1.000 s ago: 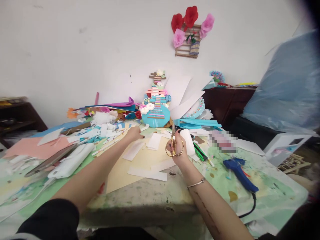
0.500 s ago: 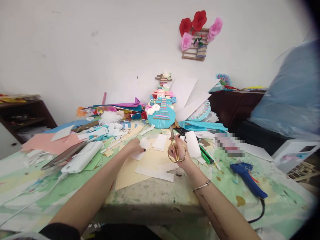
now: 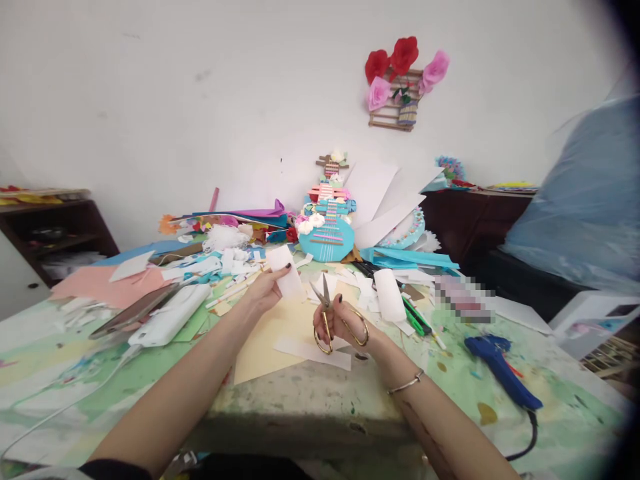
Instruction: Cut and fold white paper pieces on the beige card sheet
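the left hand (image 3: 263, 293) is pinching a white paper slip (image 3: 286, 281) in its fingers (image 3: 278, 272), now lifting it off the table (image 3: 300, 393); the right hand (image 3: 345, 323) is gripping the scissors (image 3: 324, 308) just beside it, blades now opening wider than before

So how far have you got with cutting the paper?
Done: white strips already lie cut on the table. In hand: the left hand holds up a white paper piece, and the right hand holds the scissors open beside it. Left: that piece looks uncut, blades not yet touching it.
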A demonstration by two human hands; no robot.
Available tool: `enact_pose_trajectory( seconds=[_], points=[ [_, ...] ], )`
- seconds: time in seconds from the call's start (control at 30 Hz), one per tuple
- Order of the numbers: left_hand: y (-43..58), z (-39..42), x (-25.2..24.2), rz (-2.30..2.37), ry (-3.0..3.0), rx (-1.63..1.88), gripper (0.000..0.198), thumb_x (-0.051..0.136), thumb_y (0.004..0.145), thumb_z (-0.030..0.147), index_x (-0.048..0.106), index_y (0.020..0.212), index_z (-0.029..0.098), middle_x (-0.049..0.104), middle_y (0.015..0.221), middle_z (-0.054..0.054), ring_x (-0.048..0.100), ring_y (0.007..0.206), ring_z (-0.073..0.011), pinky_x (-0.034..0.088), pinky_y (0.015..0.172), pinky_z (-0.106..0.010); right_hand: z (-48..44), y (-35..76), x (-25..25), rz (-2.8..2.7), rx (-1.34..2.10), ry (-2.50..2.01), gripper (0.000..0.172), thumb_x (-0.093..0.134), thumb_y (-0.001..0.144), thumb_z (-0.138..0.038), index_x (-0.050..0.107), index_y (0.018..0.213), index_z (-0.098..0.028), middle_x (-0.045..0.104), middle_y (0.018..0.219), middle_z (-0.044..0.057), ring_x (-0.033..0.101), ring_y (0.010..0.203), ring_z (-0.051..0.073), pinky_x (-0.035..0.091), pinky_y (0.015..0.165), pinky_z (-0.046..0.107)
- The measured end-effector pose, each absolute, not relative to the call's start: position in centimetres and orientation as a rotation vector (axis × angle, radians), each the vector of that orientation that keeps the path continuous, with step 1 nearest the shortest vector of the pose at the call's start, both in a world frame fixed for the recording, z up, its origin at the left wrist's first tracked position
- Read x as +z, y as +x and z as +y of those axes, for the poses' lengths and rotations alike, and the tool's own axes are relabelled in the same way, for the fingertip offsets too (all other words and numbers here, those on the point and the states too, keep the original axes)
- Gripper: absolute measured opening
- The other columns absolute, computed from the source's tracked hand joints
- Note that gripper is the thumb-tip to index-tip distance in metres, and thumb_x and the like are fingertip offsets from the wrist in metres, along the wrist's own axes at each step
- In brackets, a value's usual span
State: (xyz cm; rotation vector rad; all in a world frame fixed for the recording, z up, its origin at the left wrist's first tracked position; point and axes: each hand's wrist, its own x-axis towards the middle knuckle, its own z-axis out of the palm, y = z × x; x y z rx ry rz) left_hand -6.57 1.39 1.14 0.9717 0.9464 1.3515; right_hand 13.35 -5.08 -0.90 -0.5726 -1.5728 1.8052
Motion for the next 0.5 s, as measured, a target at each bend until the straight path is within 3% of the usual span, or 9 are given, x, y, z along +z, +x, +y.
enact_pose_trajectory(
  seconds=[0.2, 0.5],
  points=[
    [-5.5, 1.3, 0.8, 0.759, 0.63, 1.358, 0.01, 0.053, 0.081, 0.009, 0.061, 0.087, 0.01, 0.069, 0.077, -0.01, 0.067, 0.072, -0.0185, 0.054, 0.069, -0.03, -5.5, 13.3, -0.7, -1.627, 1.841, -0.681, 0.072, 0.028, 0.072, -0.077, 0.055, 0.071, -0.01, 0.059, 0.053, 0.005, 0.049, 0.038, 0.01, 0.031, 0.04, 0.021],
    [-5.0, 0.8, 1.3, 0.757, 0.465, 1.371, 0.016, 0.048, 0.085, 0.011, 0.058, 0.097, 0.006, 0.069, 0.08, -0.012, 0.067, 0.071, -0.0164, 0.055, 0.066, -0.024, -5.2, 13.2, -1.3, -1.651, 1.841, -0.718, 0.073, 0.024, 0.073, -0.076, 0.056, 0.069, -0.01, 0.059, 0.051, 0.005, 0.052, 0.038, 0.01, 0.032, 0.038, 0.019]
  ],
)
